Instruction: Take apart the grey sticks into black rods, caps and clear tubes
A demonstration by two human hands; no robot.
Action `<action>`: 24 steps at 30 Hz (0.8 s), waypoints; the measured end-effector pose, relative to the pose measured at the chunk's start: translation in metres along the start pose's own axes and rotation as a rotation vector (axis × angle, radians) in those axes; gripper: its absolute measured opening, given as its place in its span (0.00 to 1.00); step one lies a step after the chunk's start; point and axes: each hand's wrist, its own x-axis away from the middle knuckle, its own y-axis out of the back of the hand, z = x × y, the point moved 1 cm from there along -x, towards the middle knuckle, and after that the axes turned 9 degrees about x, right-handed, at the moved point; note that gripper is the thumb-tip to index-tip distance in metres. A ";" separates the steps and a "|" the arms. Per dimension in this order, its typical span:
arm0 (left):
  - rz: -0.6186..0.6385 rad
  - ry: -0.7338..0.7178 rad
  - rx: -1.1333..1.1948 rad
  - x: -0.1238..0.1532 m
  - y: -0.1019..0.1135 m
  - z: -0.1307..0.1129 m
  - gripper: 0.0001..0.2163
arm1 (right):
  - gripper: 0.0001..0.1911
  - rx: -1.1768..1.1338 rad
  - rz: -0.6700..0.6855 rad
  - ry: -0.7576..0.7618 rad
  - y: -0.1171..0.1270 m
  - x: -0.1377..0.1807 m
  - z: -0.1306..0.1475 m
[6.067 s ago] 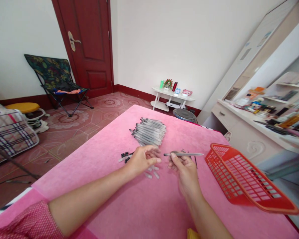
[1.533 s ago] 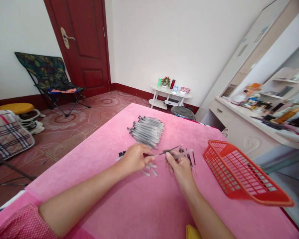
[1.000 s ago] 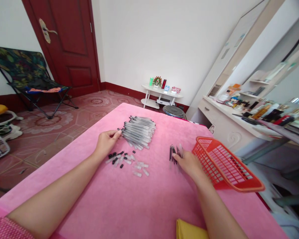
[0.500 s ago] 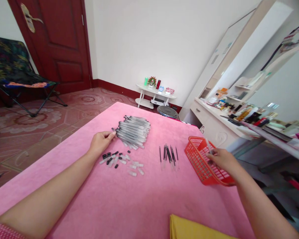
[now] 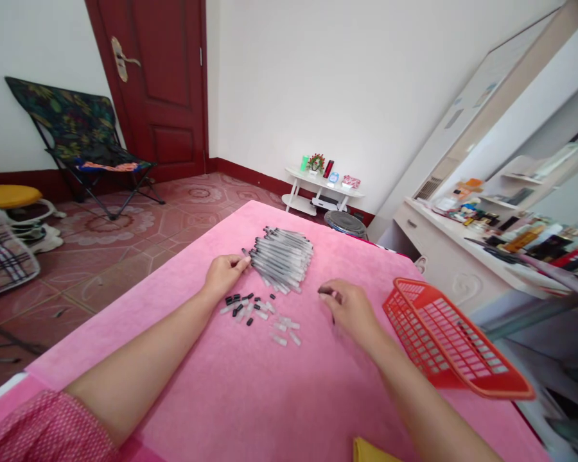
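Observation:
A pile of clear pens with black ends [image 5: 284, 256] lies side by side on the pink-covered table [image 5: 250, 398]. My left hand [image 5: 225, 274] is at the pile's left edge, its thumb and forefinger closed at the dark end of one pen. My right hand [image 5: 351, 311] is over the cloth between the pile and the red plastic basket [image 5: 428, 327]. Its thumb and forefinger are apart; a small dark spot shows at the fingertips. The thin black refills are hidden behind it. Small black caps [image 5: 237, 301] and clear caps [image 5: 282, 326] are scattered near me.
The basket stands tilted at the table's right edge. A folded yellow cloth [image 5: 373, 451] shows at the near edge. Beyond are a white stand [image 5: 301, 205], a dresser [image 5: 438, 247] crowded with bottles, and a folding chair [image 5: 72, 125] by the red door [image 5: 164, 77].
My right hand has left the basket and moved left over the refills; the clear tube it held is no longer in it. My left hand stays at the pile. The view has turned left.

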 end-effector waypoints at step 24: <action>0.053 -0.323 0.142 0.017 -0.003 -0.042 0.14 | 0.19 -0.712 0.231 -0.289 -0.051 0.032 0.009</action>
